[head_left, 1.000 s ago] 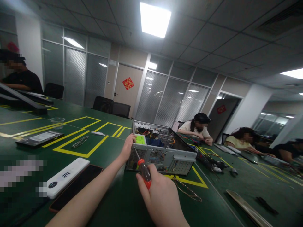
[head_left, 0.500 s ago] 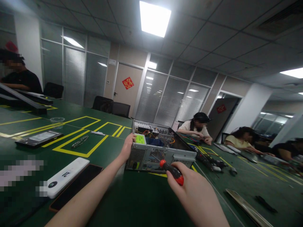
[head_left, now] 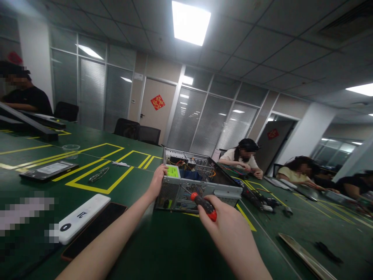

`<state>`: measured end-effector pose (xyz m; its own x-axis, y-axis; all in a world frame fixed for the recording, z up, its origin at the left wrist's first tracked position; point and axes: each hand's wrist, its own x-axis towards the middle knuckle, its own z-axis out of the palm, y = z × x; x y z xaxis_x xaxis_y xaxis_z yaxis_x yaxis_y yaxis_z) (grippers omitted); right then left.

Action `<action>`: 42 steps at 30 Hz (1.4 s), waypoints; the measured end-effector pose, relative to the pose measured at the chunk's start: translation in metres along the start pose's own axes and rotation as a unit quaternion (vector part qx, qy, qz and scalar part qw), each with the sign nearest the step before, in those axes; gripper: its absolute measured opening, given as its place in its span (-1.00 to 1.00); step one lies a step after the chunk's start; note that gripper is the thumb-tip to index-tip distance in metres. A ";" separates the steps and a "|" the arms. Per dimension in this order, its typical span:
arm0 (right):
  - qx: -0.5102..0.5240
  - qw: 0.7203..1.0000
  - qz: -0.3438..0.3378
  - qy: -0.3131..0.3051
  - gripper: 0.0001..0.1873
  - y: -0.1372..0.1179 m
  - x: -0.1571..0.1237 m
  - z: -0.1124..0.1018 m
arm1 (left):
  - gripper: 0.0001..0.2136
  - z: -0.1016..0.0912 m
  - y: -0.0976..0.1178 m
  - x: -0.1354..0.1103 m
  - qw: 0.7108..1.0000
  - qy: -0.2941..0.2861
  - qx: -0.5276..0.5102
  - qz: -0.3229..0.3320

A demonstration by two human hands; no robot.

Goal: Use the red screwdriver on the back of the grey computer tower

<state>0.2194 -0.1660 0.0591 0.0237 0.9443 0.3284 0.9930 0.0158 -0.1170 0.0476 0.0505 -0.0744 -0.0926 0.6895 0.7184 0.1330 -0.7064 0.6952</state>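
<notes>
An opened computer case (head_left: 212,190) lies on the green table, its perforated back panel facing me and coloured wires showing inside. At its left corner my left hand (head_left: 159,178) grips the edge, closed beside a power supply with a bright yellow-green label (head_left: 172,171). My right hand (head_left: 223,217) is closed around the black and red handle of a screwdriver (head_left: 205,207). The shaft points up and left at the back panel; whether the tip touches it I cannot tell.
Left of my arm lie a white device marked 21 (head_left: 84,218), a dark phone (head_left: 96,231), a hard drive (head_left: 49,171) and a clear plastic cup (head_left: 71,151). Several cables and parts (head_left: 262,200) sit to the right, near a metal strip (head_left: 304,254). Other people work around the table.
My right hand has moved left and slightly up with the screwdriver, along the back panel. The left hand has stayed at the case's corner.
</notes>
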 end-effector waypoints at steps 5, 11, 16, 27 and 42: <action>-0.013 1.000 0.006 0.007 -0.77 -0.002 0.004 0.002 | -0.66 0.002 -0.001 0.001 1.000 0.006 -0.003 -0.001; -0.024 1.000 0.002 0.001 -0.77 -0.004 0.003 0.002 | -0.66 0.003 -0.001 0.002 1.000 0.010 -0.007 0.000; -0.028 0.999 -0.045 -0.011 -0.70 -0.018 -0.009 0.013 | -0.65 0.002 0.000 0.001 1.000 0.007 -0.005 0.001; -0.003 1.000 -0.024 0.012 -0.55 -0.018 -0.017 0.024 | -0.65 0.002 -0.002 0.001 1.000 0.012 -0.013 -0.001; 0.013 0.990 -0.105 0.089 -0.53 -0.013 -0.012 0.028 | -0.61 0.002 -0.004 0.001 1.000 0.003 0.005 0.002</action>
<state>0.2030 -0.1677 0.0303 -0.1607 0.8466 0.5074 0.9748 0.2166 -0.0528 0.0488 0.0539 -0.0764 -0.0984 0.6858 0.7211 0.1437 -0.7072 0.6922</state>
